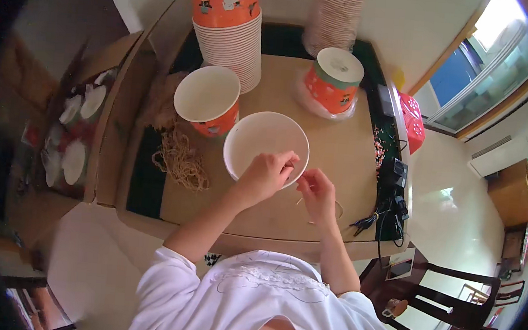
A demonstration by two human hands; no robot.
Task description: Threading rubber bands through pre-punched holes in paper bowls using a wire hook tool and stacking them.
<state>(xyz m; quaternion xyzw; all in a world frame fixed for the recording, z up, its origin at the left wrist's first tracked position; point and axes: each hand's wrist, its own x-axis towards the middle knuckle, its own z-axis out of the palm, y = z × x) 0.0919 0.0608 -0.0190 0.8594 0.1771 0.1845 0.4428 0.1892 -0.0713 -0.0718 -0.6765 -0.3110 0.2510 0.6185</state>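
A white-lined paper bucket (261, 127) stands on the table in front of me, mouth tilted toward me. My left hand (268, 173) reaches over its near right rim. Its fingers are curled together inside the wall, and I cannot make out what they pinch. My right hand (318, 191) is closed in a pinch just outside the same rim, close to the left fingertips. A thin tan cord (339, 208) loops out around the right hand, its end hidden by the fingers. Behind stands an orange-printed paper bucket (210, 95). A tangled bundle of cord (180, 161) lies to the left.
A tall stack of paper buckets (230, 44) and a wrapped stack (332, 21) stand at the back. An orange bucket with a white top (338, 78) sits on plastic wrap. Left is an open cardboard box (115, 122); right, black cables (391, 206) and a chair (452, 298).
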